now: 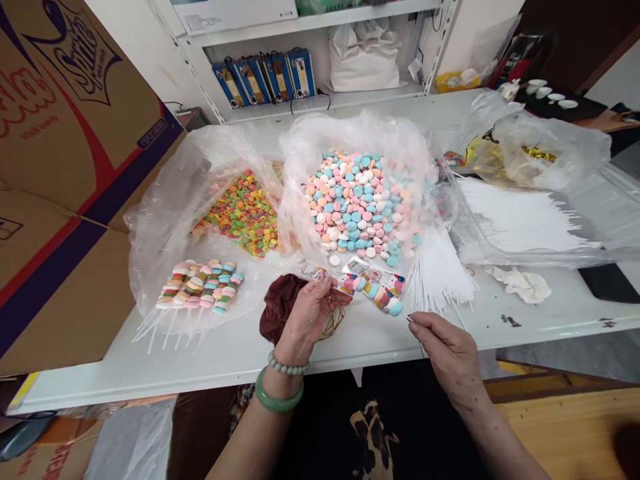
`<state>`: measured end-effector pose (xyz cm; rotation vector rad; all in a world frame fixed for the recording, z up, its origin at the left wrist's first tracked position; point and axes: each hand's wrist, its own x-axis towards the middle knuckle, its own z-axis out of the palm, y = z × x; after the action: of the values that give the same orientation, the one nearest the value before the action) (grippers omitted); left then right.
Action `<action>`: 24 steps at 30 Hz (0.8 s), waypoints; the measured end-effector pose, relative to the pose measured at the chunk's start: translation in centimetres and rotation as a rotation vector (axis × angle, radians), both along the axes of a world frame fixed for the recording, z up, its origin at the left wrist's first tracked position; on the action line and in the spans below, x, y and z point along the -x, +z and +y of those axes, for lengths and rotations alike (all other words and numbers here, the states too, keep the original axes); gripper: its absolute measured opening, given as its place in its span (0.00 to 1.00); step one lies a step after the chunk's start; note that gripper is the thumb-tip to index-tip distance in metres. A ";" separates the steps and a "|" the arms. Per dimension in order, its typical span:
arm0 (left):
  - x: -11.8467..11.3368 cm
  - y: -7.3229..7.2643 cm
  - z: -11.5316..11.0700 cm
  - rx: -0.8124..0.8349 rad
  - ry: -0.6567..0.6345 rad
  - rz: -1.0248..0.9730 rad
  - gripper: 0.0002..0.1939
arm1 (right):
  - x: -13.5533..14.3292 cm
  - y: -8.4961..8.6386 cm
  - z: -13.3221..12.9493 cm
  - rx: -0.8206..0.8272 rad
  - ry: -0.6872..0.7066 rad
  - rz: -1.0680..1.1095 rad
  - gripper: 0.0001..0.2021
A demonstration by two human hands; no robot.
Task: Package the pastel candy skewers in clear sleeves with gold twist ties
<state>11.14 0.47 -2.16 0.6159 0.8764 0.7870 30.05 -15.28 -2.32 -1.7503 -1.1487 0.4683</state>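
Note:
My left hand (316, 303) is closed on the end of a printed clear candy bag (344, 283). A row of pastel candies (377, 293) in pink, blue, peach and white extends from it to the right. Just beyond the row's blue end, my right hand (445, 347) is pinched on something thin whose kind I cannot make out. Another printed wrapper (380, 272) lies behind the row. Beneath my left wrist are a dark red cloth (280, 308) and thin golden loops (333, 324).
A big plastic bag of pastel candies (353, 217) stands behind my hands, with ring-shaped candies (245, 213) to its left. Finished-looking candy skewers (203, 285) lie at left beside a cardboard box (75, 200). White sticks (440, 267) fan out at right, near a clear tray (540, 257).

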 end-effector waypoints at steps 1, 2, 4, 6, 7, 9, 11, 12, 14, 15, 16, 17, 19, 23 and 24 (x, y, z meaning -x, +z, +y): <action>0.2 0.0 0.1 0.014 -0.027 0.003 0.15 | 0.0 -0.2 0.0 -0.026 0.004 -0.067 0.07; 0.3 0.0 0.2 0.028 -0.048 0.009 0.15 | 0.0 -0.4 0.0 -0.062 0.014 -0.143 0.06; 0.4 0.0 0.3 0.050 -0.057 0.024 0.15 | 0.1 -0.8 0.0 -0.146 0.054 -0.295 0.06; 0.4 -0.1 0.4 0.063 -0.009 0.020 0.14 | 0.3 -1.1 0.2 -0.214 0.107 -0.391 0.06; 0.3 -0.2 0.4 0.064 0.033 0.007 0.13 | 0.4 -1.1 0.3 -0.232 0.129 -0.404 0.07; 0.3 -0.4 0.4 0.060 0.128 -0.035 0.12 | 0.6 -1.0 0.4 -0.223 0.139 -0.357 0.07; 0.3 -0.6 0.5 0.051 0.172 -0.063 0.12 | 0.8 -0.9 0.4 -0.136 0.125 -0.219 0.06; 0.3 -0.7 0.5 0.049 0.165 -0.059 0.12 | 0.9 -0.9 0.4 -0.075 0.118 -0.122 0.06; 0.5 -0.8 0.4 0.045 0.135 -0.018 0.13 | 1.1 -1.0 0.4 0.046 0.098 0.111 0.06; 0.6 -0.8 0.4 0.037 0.125 0.009 0.13 | 1.2 -1.2 0.5 0.090 0.078 0.246 0.07; 0.6 -0.8 0.3 0.026 0.120 0.033 0.14 | 1.4 -1.4 0.6 0.123 0.048 0.389 0.07; 0.7 -0.8 0.3 0.016 0.116 0.049 0.14 | 1.6 -1.6 0.8 0.144 0.008 0.537 0.08; 0.7 -0.9 0.2 0.009 0.115 0.046 0.16 | 2.0 -1.8 1.2 0.166 -0.071 0.816 0.10; 0.7 -1.3 0.1 0.026 0.147 -0.016 0.17 | 2.3 -1.6 2.1 0.212 -0.105 1.152 0.13; 0.7 -1.3 0.1 0.024 0.135 -0.022 0.17 | 2.3 -1.5 2.2 0.230 -0.090 1.186 0.13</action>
<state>10.46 0.53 -3.48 0.5302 0.9133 0.9020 27.70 -13.04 -3.82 -1.2917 -0.1615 1.3707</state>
